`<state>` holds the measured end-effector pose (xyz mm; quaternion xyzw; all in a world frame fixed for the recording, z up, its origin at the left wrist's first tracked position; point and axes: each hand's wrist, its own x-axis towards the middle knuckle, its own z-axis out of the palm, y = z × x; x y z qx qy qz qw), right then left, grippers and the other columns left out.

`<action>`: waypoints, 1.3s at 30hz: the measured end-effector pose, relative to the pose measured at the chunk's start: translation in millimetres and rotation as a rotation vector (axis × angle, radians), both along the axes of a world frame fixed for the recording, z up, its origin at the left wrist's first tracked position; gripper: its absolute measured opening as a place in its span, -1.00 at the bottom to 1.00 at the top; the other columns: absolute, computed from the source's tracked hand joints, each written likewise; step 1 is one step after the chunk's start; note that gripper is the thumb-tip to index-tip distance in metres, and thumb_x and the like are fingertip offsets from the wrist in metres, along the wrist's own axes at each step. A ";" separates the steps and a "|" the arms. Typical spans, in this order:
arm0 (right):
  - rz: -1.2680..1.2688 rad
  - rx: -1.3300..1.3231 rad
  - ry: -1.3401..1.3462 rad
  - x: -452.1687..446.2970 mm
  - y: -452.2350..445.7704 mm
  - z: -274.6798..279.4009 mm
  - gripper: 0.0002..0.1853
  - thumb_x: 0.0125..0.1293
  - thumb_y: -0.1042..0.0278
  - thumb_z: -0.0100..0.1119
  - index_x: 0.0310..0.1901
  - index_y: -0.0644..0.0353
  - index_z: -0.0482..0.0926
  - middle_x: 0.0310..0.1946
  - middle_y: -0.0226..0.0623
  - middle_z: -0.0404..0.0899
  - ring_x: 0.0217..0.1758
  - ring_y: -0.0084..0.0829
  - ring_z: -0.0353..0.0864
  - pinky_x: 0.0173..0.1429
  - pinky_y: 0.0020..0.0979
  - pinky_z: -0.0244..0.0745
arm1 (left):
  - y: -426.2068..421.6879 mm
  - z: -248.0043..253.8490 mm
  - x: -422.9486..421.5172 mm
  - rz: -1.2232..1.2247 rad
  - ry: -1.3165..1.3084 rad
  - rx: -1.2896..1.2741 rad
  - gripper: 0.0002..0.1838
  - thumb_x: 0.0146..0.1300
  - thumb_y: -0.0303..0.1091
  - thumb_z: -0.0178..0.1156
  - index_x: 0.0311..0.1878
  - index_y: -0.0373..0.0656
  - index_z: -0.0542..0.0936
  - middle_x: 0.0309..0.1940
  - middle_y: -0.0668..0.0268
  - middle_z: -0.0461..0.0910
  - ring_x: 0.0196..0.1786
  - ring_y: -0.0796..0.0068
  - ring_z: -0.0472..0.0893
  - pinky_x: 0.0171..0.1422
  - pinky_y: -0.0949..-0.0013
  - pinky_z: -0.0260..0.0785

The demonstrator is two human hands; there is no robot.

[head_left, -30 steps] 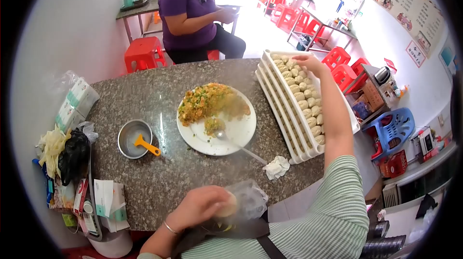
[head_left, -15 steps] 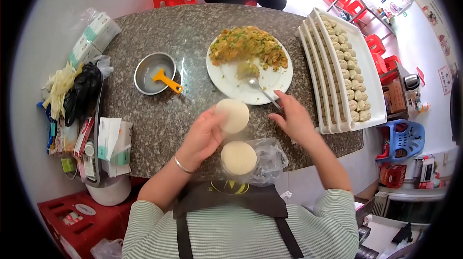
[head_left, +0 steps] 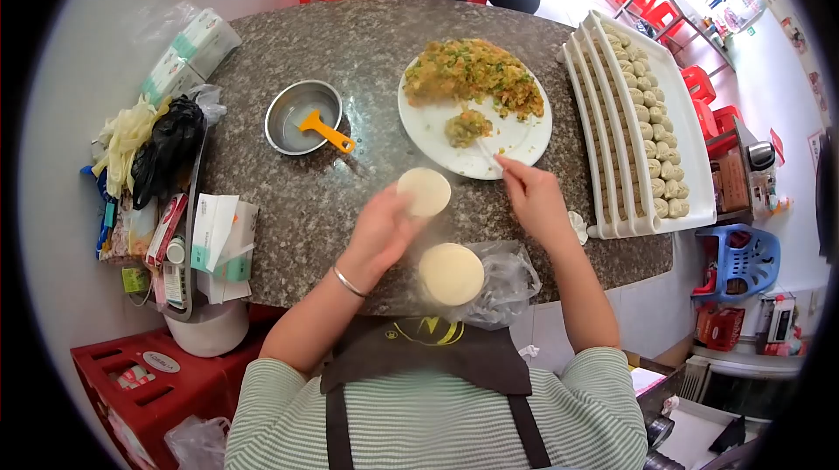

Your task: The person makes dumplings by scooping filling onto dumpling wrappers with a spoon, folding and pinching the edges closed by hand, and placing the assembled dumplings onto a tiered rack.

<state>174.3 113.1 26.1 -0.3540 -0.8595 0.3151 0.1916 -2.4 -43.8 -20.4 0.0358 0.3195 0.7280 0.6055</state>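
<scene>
One flat, round dough wrapper (head_left: 426, 193) is being grasped by the left hand (head_left: 378, 229), at the smooth plate's (head_left: 430, 135) seven o'clock; a spoon (head_left: 487, 153) is being pinched by the right hand (head_left: 539, 206) at five.

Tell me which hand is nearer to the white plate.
Right. The right hand is just off the near edge of the white plate, holding the spoon; the left hand is farther off, holding a dough round.
</scene>
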 end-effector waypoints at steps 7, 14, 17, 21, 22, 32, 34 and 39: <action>0.030 -0.076 0.087 0.5 -19.3 -16.4 -0.69 0.37 0.50 0.11 0.13 0.21 0.61 -0.48 -0.06 0.62 -0.50 -0.48 0.53 -0.31 -0.44 0.45 | 23.5 4.2 1.4 -0.012 -0.080 -0.005 -0.60 0.52 -0.28 -0.10 0.29 -0.29 0.35 0.25 0.15 0.46 0.30 0.26 0.45 0.42 0.09 0.27; 0.127 -0.084 0.112 18.5 -45.7 -14.3 -0.63 0.36 0.57 0.11 0.18 0.15 0.60 -0.51 -0.30 0.53 -0.51 -0.63 0.41 -0.35 -0.53 0.40 | 30.9 12.8 1.0 -0.043 -0.044 0.073 -0.57 0.55 -0.20 -0.12 0.32 -0.28 0.33 0.28 0.19 0.42 0.33 0.30 0.42 0.43 0.16 0.25; 0.051 -0.177 0.118 19.4 -42.7 -13.3 -0.63 0.37 0.57 0.11 0.19 0.13 0.60 -0.53 -0.38 0.51 -0.50 -0.66 0.40 -0.35 -0.56 0.39 | 29.1 18.0 1.4 -0.030 -0.066 0.100 -0.58 0.55 -0.21 -0.12 0.31 -0.29 0.34 0.28 0.18 0.42 0.33 0.31 0.43 0.44 0.16 0.24; 0.041 -0.253 0.097 18.2 -45.7 -16.5 -0.64 0.38 0.55 0.11 0.18 0.13 0.61 -0.55 -0.46 0.48 -0.49 -0.69 0.37 -0.37 -0.56 0.35 | 27.1 12.3 3.8 0.003 -0.105 0.042 -0.54 0.53 -0.28 -0.09 0.37 -0.32 0.27 0.33 0.06 0.37 0.36 0.18 0.41 0.49 0.09 0.29; 0.045 -0.255 0.098 17.4 -45.6 -16.1 -0.64 0.38 0.55 0.11 0.18 0.13 0.61 -0.55 -0.46 0.48 -0.49 -0.69 0.37 -0.37 -0.56 0.35 | 25.7 10.1 4.1 0.007 -0.104 0.041 -0.54 0.53 -0.28 -0.09 0.37 -0.32 0.27 0.33 0.06 0.37 0.36 0.18 0.41 0.49 0.09 0.29; 0.058 -0.278 0.086 17.4 -43.0 -16.9 -0.65 0.40 0.53 0.08 0.19 0.17 0.60 -0.56 -0.53 0.45 -0.51 -0.70 0.34 -0.40 -0.59 0.30 | 22.7 3.4 2.1 0.016 -0.085 0.054 -0.57 0.53 -0.26 -0.09 0.33 -0.30 0.31 0.27 0.12 0.42 0.33 0.23 0.45 0.44 0.12 0.32; 0.043 -0.356 0.132 21.9 -45.8 -15.8 -0.64 0.40 0.52 0.06 0.20 0.18 0.59 -0.56 -0.48 0.49 -0.51 -0.68 0.37 -0.39 -0.57 0.33 | 17.8 2.9 2.1 0.021 -0.080 0.044 -0.52 0.52 -0.25 -0.06 0.36 -0.33 0.28 0.31 0.06 0.40 0.35 0.18 0.44 0.48 0.10 0.31; 0.038 -0.799 0.196 29.1 -35.7 -8.6 -0.64 0.43 0.48 0.03 0.21 0.22 0.56 -0.56 -0.54 0.47 -0.51 -0.69 0.37 -0.42 -0.62 0.27 | 14.4 14.8 -4.4 -0.007 -0.016 0.070 -0.51 0.51 -0.23 -0.05 0.35 -0.37 0.29 0.30 0.03 0.41 0.34 0.17 0.45 0.47 0.13 0.33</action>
